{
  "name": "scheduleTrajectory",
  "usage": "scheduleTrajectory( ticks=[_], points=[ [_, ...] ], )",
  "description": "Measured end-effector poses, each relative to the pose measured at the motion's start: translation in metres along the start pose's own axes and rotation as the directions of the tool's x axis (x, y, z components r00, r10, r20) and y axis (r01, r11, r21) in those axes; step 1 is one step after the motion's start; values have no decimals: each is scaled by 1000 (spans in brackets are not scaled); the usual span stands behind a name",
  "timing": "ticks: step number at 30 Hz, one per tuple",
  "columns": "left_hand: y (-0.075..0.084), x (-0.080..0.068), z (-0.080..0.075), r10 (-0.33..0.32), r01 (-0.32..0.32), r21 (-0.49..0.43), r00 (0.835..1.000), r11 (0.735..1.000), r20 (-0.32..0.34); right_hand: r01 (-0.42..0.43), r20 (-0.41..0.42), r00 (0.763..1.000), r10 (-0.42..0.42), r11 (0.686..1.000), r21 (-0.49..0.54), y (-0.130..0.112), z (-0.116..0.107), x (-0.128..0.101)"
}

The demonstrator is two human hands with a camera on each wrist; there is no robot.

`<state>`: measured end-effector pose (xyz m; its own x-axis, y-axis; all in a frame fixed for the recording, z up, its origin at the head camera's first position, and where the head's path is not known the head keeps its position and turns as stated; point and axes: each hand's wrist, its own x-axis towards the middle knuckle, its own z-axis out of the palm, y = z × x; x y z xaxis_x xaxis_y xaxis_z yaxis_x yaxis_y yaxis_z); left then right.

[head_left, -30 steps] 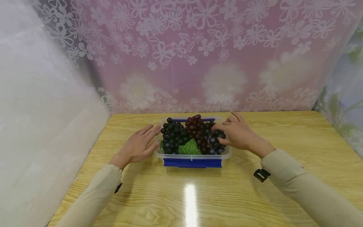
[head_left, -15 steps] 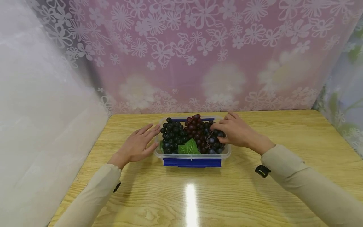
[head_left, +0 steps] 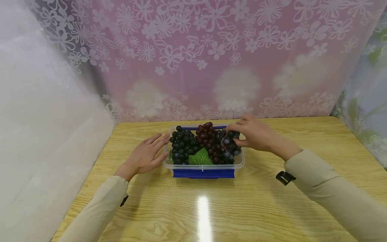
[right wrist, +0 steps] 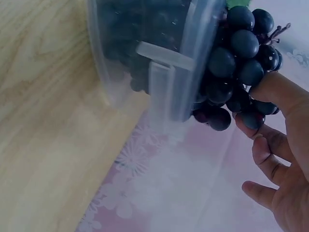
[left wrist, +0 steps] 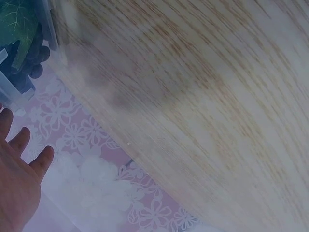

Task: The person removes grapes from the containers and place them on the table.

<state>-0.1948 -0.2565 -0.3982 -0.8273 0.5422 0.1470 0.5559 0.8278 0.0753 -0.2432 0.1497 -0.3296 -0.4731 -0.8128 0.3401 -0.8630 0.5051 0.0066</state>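
A clear plastic box (head_left: 169,166) with blue clips holds bunches of grapes on the table. On its right side lies a bunch of dark blue grapes (head_left: 227,144), which my right hand (head_left: 257,135) pinches between thumb and fingers. The right wrist view shows these grapes (right wrist: 245,43) standing out above the box rim, with a bare stem at the end. My left hand (head_left: 143,156) has its fingers stretched along the box's left wall. Beside that hand are black grapes (head_left: 182,145); dark red grapes (head_left: 206,137) fill the middle, with a green leaf (head_left: 201,157) in front.
The wooden table (head_left: 169,208) extends in front of the box and to both sides. A pink flowered curtain (head_left: 193,67) hangs right behind its back edge, and a pale sheet (head_left: 54,134) closes off the left. Both sleeves carry a black strap (head_left: 285,178) at the wrist.
My right hand has lifted slightly, and the dark blue bunch has risen and tilted with it. The left hand keeps its place at the box.
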Motion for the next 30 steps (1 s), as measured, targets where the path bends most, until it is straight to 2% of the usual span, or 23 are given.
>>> scheduleTrajectory(
  ticks=[7, 15, 30],
  points=[
    [1, 0, 0, -4, 4, -11, 1000, 1000, 2, 35, -37, 999, -36, 999, -12, 5, -16, -2],
    [1, 0, 0, -7, 7, -17, 1000, 1000, 1, 78, -144, 986, -80, 997, -21, 10, -32, -7],
    [-1, -1, 3, -7, 7, -33, 1000, 999, -10, 41, -192, 980, -47, 999, -35, 23, -60, -20]
  ],
)
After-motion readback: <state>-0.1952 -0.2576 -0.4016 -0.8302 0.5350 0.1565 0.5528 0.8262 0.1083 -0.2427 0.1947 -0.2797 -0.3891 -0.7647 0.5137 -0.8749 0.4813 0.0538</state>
